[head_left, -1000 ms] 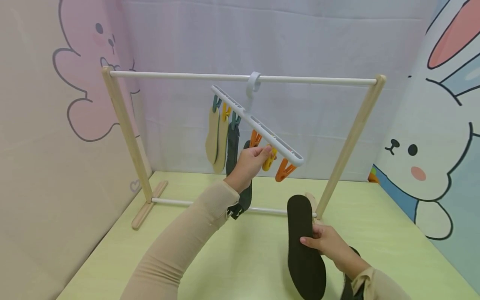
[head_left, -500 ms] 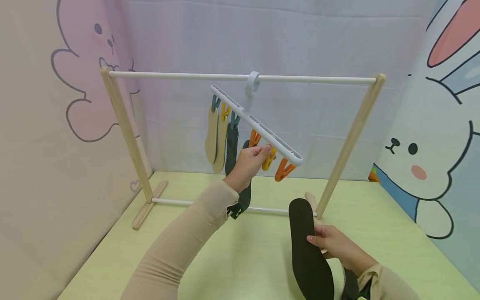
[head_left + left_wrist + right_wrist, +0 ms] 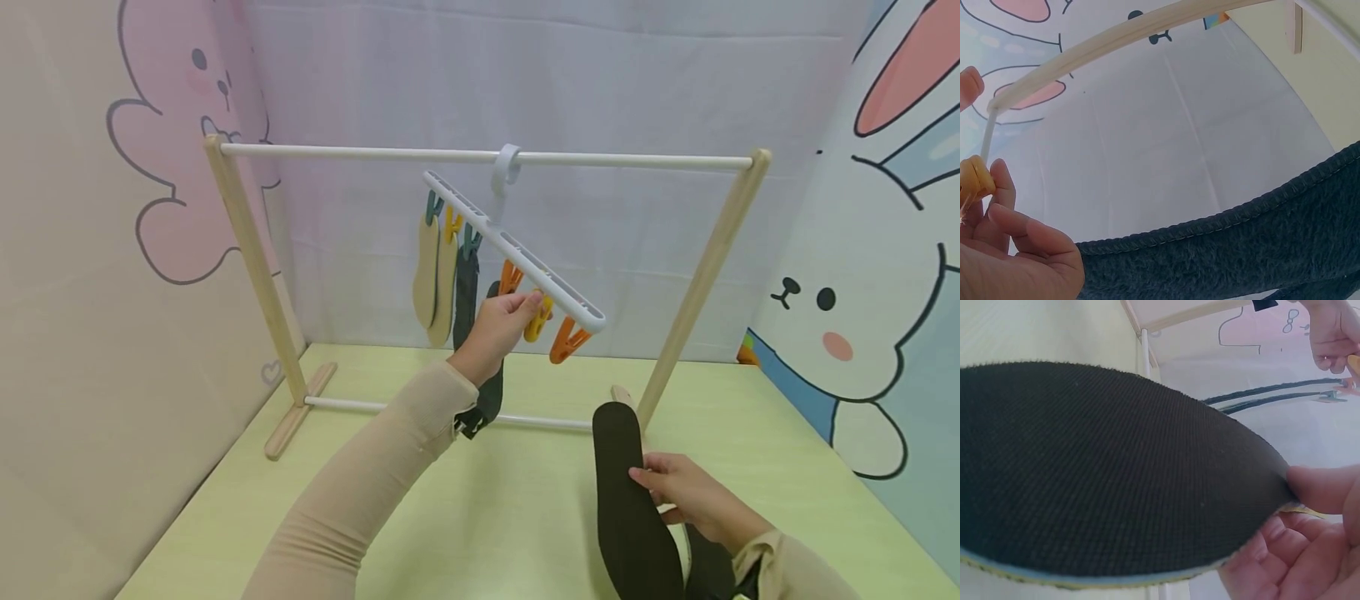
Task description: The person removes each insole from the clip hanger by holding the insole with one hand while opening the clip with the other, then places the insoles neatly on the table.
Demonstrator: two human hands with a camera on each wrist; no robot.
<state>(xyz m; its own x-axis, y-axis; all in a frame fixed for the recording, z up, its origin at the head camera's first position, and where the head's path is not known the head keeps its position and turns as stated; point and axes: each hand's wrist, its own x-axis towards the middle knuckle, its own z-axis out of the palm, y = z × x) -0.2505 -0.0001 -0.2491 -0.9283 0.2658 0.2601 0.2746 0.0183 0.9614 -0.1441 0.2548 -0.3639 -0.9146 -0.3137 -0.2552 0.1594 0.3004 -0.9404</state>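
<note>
My left hand (image 3: 497, 332) pinches a yellow clothespin (image 3: 539, 322) that hangs from the white hanger bar (image 3: 517, 250). In the left wrist view the yellow clothespin (image 3: 977, 178) sits at the fingertips. With thumb and fingers, my right hand (image 3: 697, 497) pinches the edge of a dark insole (image 3: 630, 500), held steeply over the table with its near end out of frame. The right wrist view shows the ribbed dark face of this insole (image 3: 1104, 475) close up. Beyond it, near my right wrist, are a cream strip and another dark shape (image 3: 708, 562), partly hidden.
The hanger hooks onto the white rail (image 3: 360, 152) of a wooden-sided rack (image 3: 693, 287). Two cream insoles (image 3: 425, 271) and two dark insoles (image 3: 465, 296) hang from its left part. Orange clothespins (image 3: 570, 340) flank the yellow one. The rack stands on a pale green table (image 3: 757, 442).
My right hand has shifted right with the dark insole, whose top end has dropped slightly. My left hand stays at the yellow clothespin.
</note>
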